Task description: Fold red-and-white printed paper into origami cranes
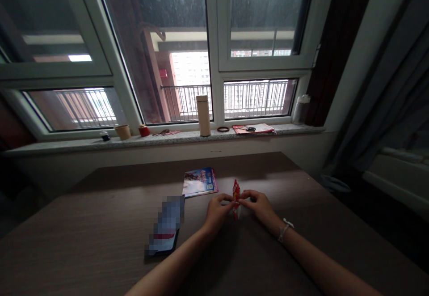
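Between my two hands is a small folded paper, red with yellowish print and a pale lower part. It stands on edge, pointed at the top, over the brown table. My left hand pinches it from the left between thumb and fingertips. From the other side my right hand pinches it in the same way, with a pale band around that wrist. The fingertips cover the paper's middle. What its folds form I cannot make out.
A phone-like dark slab, its face blurred, lies left of my left forearm. Behind it are printed leaflets. The windowsill bears a beige flask, a paper cup, a red spool-like item and scissors on red papers.
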Demonstrator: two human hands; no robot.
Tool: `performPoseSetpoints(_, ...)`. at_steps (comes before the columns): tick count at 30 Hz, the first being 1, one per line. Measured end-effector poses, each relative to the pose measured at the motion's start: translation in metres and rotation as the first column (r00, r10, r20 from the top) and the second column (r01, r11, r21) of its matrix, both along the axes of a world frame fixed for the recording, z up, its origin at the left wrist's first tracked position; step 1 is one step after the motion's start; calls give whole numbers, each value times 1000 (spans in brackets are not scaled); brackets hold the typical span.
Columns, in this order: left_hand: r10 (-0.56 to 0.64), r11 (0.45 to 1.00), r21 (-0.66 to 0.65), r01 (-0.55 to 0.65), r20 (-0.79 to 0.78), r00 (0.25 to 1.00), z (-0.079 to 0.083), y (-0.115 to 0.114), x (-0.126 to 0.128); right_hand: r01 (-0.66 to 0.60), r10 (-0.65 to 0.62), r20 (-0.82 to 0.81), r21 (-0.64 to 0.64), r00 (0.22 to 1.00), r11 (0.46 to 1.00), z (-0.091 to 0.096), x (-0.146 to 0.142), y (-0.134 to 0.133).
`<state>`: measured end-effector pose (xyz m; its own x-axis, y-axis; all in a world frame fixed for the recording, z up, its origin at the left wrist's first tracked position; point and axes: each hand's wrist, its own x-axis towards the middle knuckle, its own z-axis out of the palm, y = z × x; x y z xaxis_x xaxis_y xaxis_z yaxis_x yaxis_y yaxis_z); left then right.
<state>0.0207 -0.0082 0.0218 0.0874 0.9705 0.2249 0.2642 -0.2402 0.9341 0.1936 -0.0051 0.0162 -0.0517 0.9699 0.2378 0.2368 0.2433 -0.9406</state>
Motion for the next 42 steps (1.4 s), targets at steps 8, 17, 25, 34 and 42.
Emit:
performPoseSetpoints(8,-18,998,59,13,89,996,-9,5,0,-21,21,-105,-5,994,1000,-2,-2,2)
performPoseSetpoints(17,-25,999,32,22,84,996,-6,3,-1,-31,30,-113,-3,993,1000,0,-4,-1)
performPoseSetpoints(25,-42,999,-8,42,4,999,-6,7,-2,-49,45,-147,-25,988,998,0,-4,-3)
performPoseSetpoints(34,-44,999,-4,44,-25,999,-10,6,-3,-40,40,9,-54,999,998,0,-4,-2)
performPoseSetpoints(42,-35,999,1,35,-2,999,-4,2,-1,-36,36,15,-25,999,999,0,-3,0)
